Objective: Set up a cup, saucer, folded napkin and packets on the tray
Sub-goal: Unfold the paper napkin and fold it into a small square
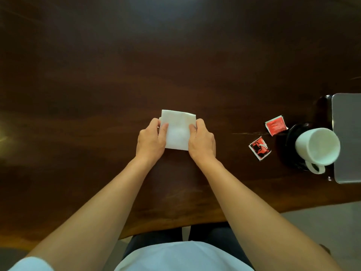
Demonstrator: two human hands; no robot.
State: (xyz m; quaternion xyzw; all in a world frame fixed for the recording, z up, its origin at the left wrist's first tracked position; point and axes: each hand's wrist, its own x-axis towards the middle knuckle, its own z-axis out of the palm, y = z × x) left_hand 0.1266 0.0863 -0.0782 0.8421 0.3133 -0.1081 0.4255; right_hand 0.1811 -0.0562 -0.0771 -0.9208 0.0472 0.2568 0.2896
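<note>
Left hand [151,139] and right hand [202,142] pinch opposite edges of the napkin [178,132] between their fingers [154,122] on the desk [175,75]; an uneven pull could skew or tear it.

Right edge cuts the tray [349,114]; saucer [292,137] seemingly mostly under cup [317,146].
</note>
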